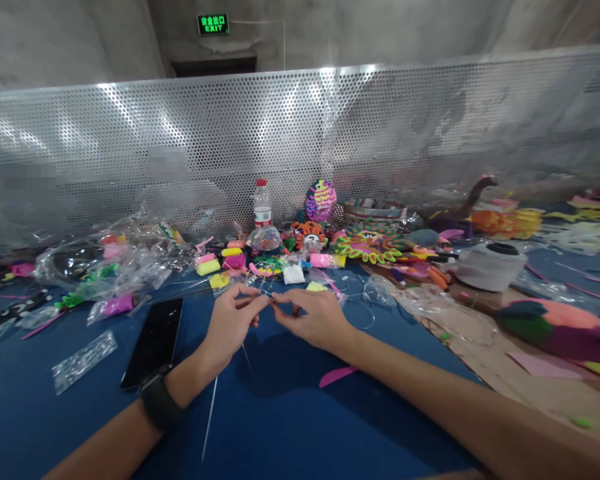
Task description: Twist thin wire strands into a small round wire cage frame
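Note:
Over the middle of the blue table, my left hand [231, 327] and my right hand [314, 319] meet at their fingertips. Both are closed in a pinch on a thin pale wire [247, 357], one end of which hangs below my left hand. The exact spot between the fingertips is small and partly hidden. A second thin pale strand [209, 420] runs along the table under my left wrist; whether it joins the held wire I cannot tell. Beneath my right forearm lies a magenta plastic modelling knife [337, 376].
A black phone [155, 340] lies left of my hands, beside a clear plastic packet [84, 360]. Behind them spread colourful clay packs [209, 266] and a bottle [263, 207]. A white tub [487, 267] and a painted clay shape [555, 327] stand right. A perforated metal screen [220, 127] closes the back.

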The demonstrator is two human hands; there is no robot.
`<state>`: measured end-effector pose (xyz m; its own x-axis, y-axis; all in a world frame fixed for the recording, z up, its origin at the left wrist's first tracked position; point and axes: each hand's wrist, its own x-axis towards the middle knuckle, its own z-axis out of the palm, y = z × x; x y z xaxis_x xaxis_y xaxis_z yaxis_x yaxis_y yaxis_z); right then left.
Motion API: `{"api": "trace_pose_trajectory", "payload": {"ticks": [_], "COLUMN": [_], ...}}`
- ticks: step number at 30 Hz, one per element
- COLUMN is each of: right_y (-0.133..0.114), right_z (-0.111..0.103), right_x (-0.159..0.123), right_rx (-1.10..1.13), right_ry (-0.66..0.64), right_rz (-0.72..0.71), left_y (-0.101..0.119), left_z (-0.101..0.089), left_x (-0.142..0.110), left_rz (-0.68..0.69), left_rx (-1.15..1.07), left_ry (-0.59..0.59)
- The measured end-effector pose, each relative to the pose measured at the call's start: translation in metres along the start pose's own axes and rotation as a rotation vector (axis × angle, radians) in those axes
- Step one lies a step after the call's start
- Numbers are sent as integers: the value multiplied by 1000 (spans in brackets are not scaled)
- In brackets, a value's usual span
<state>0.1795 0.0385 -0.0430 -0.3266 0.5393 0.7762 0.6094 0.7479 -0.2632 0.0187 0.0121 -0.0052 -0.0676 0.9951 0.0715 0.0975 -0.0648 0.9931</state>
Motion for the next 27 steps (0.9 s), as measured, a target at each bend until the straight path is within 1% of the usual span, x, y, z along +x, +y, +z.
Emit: {"api": "trace_pose_trajectory", "payload": {"ticks": [4, 7, 14, 22, 24, 27], "right_y": [2, 2, 1, -1, -1, -2], "right_z": [2, 3, 2, -3, -4, -6], "right_x": [0, 0, 1, 4, 5, 6], "right_rx": [30, 49, 99, 152, 203, 350], "right_ry": [61, 62, 4, -77, -108, -178], "right_rz": [-44, -44, 20, 117, 148, 226], "left_y": [0, 0, 0, -3, -4, -5], "left_z": [1, 1, 0, 0, -2, -4], "left_x": [-1, -1, -2, 0, 1, 4], "left_rz": [-4, 2, 5, 42, 55, 88], "left_rx": [19, 25, 27, 25, 31, 70], "left_ry": [14, 16, 22, 4, 3, -13]}}
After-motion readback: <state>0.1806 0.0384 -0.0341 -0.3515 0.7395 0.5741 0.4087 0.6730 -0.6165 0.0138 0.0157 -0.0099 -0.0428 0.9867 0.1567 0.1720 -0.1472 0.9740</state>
